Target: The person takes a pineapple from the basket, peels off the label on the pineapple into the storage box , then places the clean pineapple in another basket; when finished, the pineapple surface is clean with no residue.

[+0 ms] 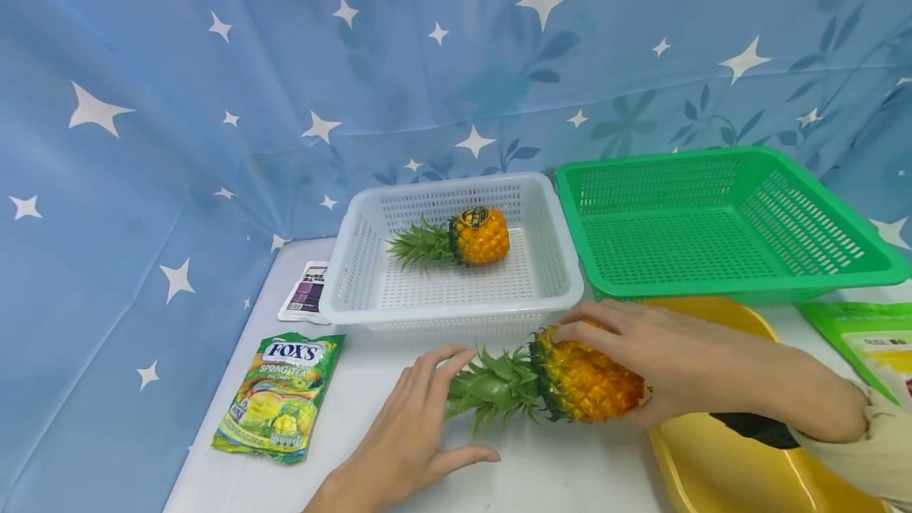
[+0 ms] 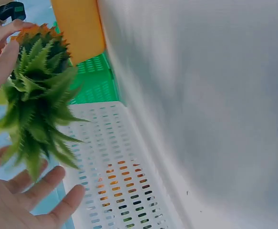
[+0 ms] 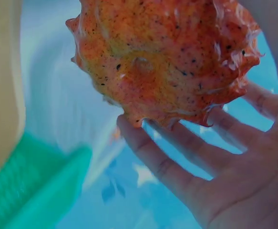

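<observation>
A pineapple (image 1: 587, 378) with a spiky green crown lies sideways above the white table, its crown pointing left. My right hand (image 1: 663, 355) holds its orange body from the right, fingers over the top. The right wrist view shows the fruit's bottom (image 3: 162, 62) with fingertips against its side. Beside the crown, my left hand (image 1: 413, 418) has its fingers spread and thumb out. In the left wrist view, those fingers (image 2: 50, 188) are close to the leaf tips; contact there is hard to tell.
A white basket (image 1: 456, 315) holds a smaller pineapple (image 1: 484, 237). Right of it stands a green basket (image 1: 712, 291). A yellow basin (image 1: 684, 465) sits beneath my right forearm. At left are a FOX'S candy bag (image 1: 281, 398) and a purple-white packet (image 1: 306, 295); a green packet (image 1: 872, 339) lies far right.
</observation>
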Available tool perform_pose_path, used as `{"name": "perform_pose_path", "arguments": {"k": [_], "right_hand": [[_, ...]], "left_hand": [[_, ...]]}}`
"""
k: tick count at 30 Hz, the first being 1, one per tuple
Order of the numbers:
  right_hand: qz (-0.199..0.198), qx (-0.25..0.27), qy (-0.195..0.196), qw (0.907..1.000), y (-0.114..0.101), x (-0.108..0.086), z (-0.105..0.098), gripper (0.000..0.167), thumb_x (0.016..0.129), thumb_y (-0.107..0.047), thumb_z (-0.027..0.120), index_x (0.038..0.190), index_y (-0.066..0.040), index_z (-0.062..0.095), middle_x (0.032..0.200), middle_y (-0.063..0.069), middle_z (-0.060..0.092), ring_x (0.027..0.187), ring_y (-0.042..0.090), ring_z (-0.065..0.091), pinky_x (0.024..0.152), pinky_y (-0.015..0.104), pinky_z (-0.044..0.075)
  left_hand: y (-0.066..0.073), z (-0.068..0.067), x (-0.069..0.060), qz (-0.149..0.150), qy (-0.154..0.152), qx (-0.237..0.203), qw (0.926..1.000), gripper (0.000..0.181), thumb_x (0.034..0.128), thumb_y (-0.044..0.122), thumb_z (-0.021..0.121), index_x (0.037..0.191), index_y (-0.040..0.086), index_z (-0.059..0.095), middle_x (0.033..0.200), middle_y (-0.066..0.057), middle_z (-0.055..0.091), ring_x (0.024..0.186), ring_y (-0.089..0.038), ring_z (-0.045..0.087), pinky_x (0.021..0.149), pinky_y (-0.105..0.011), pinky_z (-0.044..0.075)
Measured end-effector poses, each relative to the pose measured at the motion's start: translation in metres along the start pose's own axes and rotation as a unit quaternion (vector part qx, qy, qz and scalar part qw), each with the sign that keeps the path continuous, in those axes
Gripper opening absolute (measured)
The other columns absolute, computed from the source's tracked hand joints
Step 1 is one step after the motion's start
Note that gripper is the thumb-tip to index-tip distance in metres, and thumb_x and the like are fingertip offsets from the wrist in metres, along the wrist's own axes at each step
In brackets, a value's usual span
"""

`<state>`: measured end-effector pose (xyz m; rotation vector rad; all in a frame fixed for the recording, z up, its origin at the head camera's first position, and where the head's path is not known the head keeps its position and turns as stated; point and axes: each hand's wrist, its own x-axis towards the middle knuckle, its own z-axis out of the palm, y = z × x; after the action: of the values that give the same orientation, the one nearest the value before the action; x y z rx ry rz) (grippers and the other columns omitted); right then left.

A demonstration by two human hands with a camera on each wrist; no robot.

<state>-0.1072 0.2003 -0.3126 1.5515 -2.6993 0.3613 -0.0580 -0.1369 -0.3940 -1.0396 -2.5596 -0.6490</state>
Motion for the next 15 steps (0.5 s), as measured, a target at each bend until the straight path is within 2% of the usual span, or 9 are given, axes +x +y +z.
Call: {"name": "perform_pose_path", "arguments": {"k": [2, 5, 7, 9, 12, 15], "right_hand": [[0.014, -0.01, -0.007, 0.9998, 0.006, -0.006, -0.012, 0.102, 0.069, -0.041, 0.099, 0.152, -0.025, 0.043, 0.146, -0.001, 0.049, 0.121, 0.027, 0.06, 0.086, 0.049, 0.06], [0.038, -0.023, -0.007, 0.999, 0.016, -0.016, -0.028, 0.106, 0.065, -0.038, 0.1, 0.153, -0.029, 0.043, 0.147, -0.004, 0.048, 0.12, 0.023, 0.061, 0.082, 0.043, 0.061], [0.054, -0.027, 0.007, 0.9982, 0.024, -0.023, -0.037, 0.107, 0.063, -0.035, 0.101, 0.153, -0.03, 0.043, 0.146, -0.006, 0.048, 0.113, 0.017, 0.063, 0.077, 0.037, 0.061], [0.071, -0.029, 0.028, 0.9967, 0.034, -0.031, -0.043, 0.11, 0.06, -0.033, 0.103, 0.152, -0.03, 0.043, 0.146, -0.006, 0.048, 0.102, 0.01, 0.062, 0.069, 0.031, 0.058], [0.095, -0.033, 0.072, 0.9924, 0.05, -0.045, -0.051, 0.114, 0.054, -0.025, 0.105, 0.151, -0.028, 0.046, 0.144, -0.006, 0.05, 0.096, 0.005, 0.059, 0.065, 0.026, 0.054], [0.108, -0.024, 0.123, 0.9862, 0.068, -0.058, -0.056, 0.117, 0.047, -0.017, 0.106, 0.15, -0.022, 0.05, 0.14, -0.007, 0.054, 0.103, 0.002, 0.055, 0.071, 0.019, 0.051]], "left_hand": [[0.0, 0.0, 0.0, -0.02, -0.001, -0.014, 0.9997, 0.11, 0.0775, 0.061, 0.086, 0.159, 0.009, 0.034, 0.149, -0.009, 0.048, 0.13, -0.022, 0.053, 0.104, -0.042, 0.05], [0.001, 0.002, 0.0, -0.082, -0.018, -0.082, 0.9931, 0.116, 0.0789, 0.055, 0.088, 0.163, 0.009, 0.023, 0.151, -0.009, 0.045, 0.135, -0.022, 0.051, 0.106, -0.044, 0.05], [0.002, 0.005, 0.002, -0.131, -0.038, -0.136, 0.9813, 0.116, 0.0813, 0.051, 0.088, 0.165, 0.012, 0.018, 0.153, -0.009, 0.044, 0.136, -0.022, 0.051, 0.105, -0.047, 0.051], [0.004, 0.009, 0.004, -0.169, -0.067, -0.189, 0.9649, 0.115, 0.0851, 0.048, 0.086, 0.166, 0.015, 0.012, 0.154, -0.008, 0.042, 0.136, -0.022, 0.051, 0.104, -0.05, 0.051], [0.008, 0.019, 0.008, -0.188, -0.117, -0.228, 0.9481, 0.106, 0.0921, 0.051, 0.078, 0.167, 0.021, 0.009, 0.155, -0.007, 0.04, 0.136, -0.021, 0.051, 0.105, -0.052, 0.05], [0.013, 0.029, 0.014, -0.18, -0.147, -0.271, 0.9341, 0.099, 0.0966, 0.05, 0.073, 0.167, 0.025, 0.008, 0.156, -0.006, 0.038, 0.137, -0.022, 0.05, 0.107, -0.047, 0.049]]}}
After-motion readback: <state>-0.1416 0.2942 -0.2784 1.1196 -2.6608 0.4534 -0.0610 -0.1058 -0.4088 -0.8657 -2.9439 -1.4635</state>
